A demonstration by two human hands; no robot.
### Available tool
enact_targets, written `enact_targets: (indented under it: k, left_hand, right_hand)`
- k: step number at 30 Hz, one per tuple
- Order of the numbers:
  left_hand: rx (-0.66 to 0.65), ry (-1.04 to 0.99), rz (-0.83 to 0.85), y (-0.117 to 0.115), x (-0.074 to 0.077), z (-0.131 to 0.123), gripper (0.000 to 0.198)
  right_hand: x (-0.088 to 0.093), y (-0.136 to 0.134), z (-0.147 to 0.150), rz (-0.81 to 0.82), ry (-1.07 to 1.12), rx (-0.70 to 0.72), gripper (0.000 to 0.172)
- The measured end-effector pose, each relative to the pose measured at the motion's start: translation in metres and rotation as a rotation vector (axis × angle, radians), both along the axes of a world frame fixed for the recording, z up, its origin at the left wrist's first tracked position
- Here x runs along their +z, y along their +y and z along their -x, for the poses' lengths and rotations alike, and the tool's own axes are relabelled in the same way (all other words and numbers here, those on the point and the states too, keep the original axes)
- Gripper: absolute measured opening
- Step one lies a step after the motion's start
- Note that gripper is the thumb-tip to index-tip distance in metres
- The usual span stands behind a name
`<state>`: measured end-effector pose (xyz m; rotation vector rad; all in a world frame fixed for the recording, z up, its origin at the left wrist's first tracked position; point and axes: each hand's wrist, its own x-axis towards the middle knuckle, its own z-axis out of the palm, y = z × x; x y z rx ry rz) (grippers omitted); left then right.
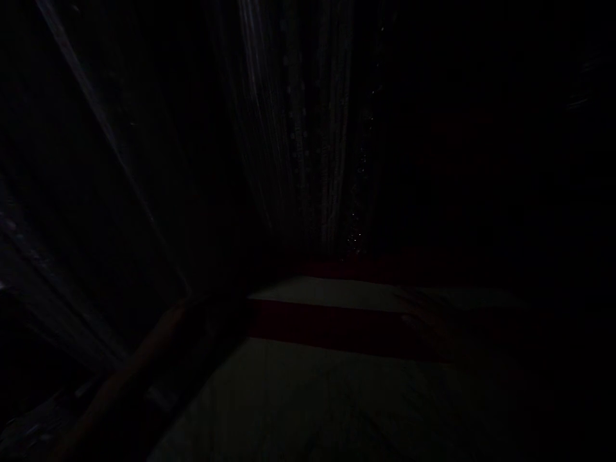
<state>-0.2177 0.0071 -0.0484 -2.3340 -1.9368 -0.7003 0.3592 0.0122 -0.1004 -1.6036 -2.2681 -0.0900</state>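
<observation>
The view is very dark. A pale cloth (pixel 308 391) with dark red stripes (pixel 327 326) spreads in front of me, its surface looking mostly flat. My right hand (pixel 430 321) is on or just above the striped part at the right, fingers stretched out toward the left, and I see nothing held in it. My left forearm reaches in from the lower left, and my left hand (pixel 185 313) is by the cloth's left edge. Its fingers are lost in shadow, so whether it grips the cloth cannot be made out.
Beyond the cloth hangs a sheer, streaked curtain (pixel 298 128) with small glints along its right side. More long folds of dim fabric (pixel 110 135) slant down at the left. The right side is nearly black.
</observation>
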Motion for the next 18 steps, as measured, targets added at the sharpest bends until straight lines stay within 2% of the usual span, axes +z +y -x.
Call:
enact_targets:
  k: [2,5,7,9,11,14,15,16,18]
  left_hand:
    - [-0.167,0.124,-0.003,0.008,0.011,-0.036,0.048]
    - [-0.359,0.229,0.032,0.015,0.015,-0.104,0.056]
    - [-0.373,0.272,0.095,0.013,0.012,-0.137,0.056]
    - [-0.413,0.314,0.158,0.008,0.007,-0.149,0.06]
    - [-0.444,0.346,0.186,0.007,0.006,-0.146,0.066]
    - [-0.427,0.359,0.25,0.015,0.02,-0.148,0.069]
    - [-0.423,0.343,0.287,0.019,0.027,-0.157,0.067]
    - [-0.405,0.282,0.247,0.024,0.034,-0.172,0.065]
    - [-0.456,0.211,0.137,0.03,0.045,-0.215,0.061]
  right_hand:
    - [0.008,-0.003,0.004,0.051,-0.042,0.025,0.059]
    - [0.012,-0.008,0.007,0.092,-0.095,0.018,0.062]
    - [0.011,-0.012,0.007,0.103,-0.124,0.012,0.064]
    - [0.009,-0.016,0.006,0.104,-0.142,0.009,0.066]
    - [0.009,-0.019,0.007,0.101,-0.146,0.002,0.068]
    - [0.019,-0.022,0.013,0.128,-0.137,-0.026,0.073]
    - [0.024,-0.022,0.016,0.132,-0.14,-0.021,0.071]
    - [0.029,-0.022,0.019,0.119,-0.143,-0.019,0.068]
    - [0.036,-0.02,0.025,0.053,-0.135,-0.012,0.064]
